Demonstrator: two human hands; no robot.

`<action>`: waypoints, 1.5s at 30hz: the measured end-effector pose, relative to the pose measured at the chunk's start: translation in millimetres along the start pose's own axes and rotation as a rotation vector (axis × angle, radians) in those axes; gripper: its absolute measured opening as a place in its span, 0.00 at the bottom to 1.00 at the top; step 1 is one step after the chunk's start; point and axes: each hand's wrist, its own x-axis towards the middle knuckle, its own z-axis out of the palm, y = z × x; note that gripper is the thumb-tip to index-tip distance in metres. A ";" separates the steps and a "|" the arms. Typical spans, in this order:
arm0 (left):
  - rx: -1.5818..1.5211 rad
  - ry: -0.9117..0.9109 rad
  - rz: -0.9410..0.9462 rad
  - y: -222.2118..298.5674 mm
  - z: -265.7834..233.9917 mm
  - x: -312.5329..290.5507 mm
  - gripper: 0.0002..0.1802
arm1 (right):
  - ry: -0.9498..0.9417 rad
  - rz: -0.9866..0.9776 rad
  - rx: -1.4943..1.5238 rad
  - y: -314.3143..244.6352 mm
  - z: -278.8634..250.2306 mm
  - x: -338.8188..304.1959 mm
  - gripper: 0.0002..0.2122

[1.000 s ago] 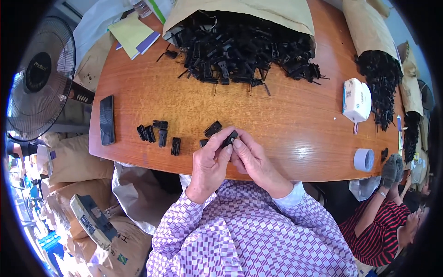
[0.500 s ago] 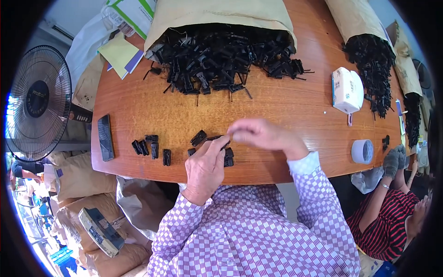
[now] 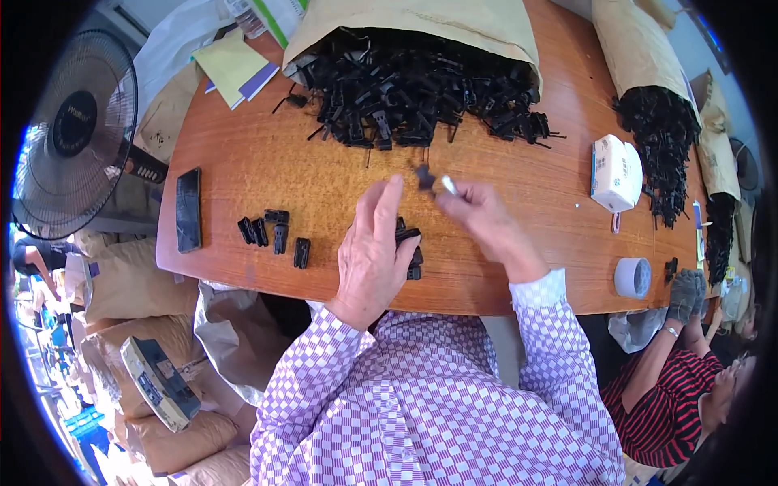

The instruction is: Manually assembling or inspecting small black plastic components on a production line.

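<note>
My left hand (image 3: 373,251) is over the table's near part, fingers stretched out and nothing visible between them. Beside its thumb lie several small black plastic clips (image 3: 415,266), partly covered by the hand. Farther right, my right hand (image 3: 484,223) is raised with its fingers bent and blurred. Just past its fingertips shows a blurred dark plastic piece (image 3: 425,178); I cannot tell whether it is held or loose. To the left on the table lie more black clips (image 3: 279,239), some side by side. Beyond both hands a heap of black clips with thin stems (image 3: 389,105) spills from a paper sack (image 3: 413,24).
On the wooden table (image 3: 235,154) lie a phone (image 3: 188,211), yellow paper (image 3: 235,69), a tissue pack (image 3: 616,174) and a tape roll (image 3: 632,278). Another sack (image 3: 640,44) spills black parts at right, near a person in a striped shirt (image 3: 656,413). A fan (image 3: 77,130) stands left.
My hands have come apart. The left hand's fingers have straightened, and the right has moved to the right, with a dark piece near its fingertips. The whole view has shifted a little.
</note>
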 end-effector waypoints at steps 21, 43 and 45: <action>-0.606 -0.004 -0.304 -42.9 -21.2 -33.9 0.23 | -0.242 -0.138 0.135 -21.8 79.8 -31.6 0.15; -0.123 -0.059 -0.113 -7.8 5.3 -3.8 0.16 | 0.071 -0.320 0.025 2.0 67.5 -34.0 0.07; -0.331 0.011 -0.170 -11.2 9.7 -4.3 0.15 | -0.049 -0.275 0.307 1.9 60.4 -30.0 0.08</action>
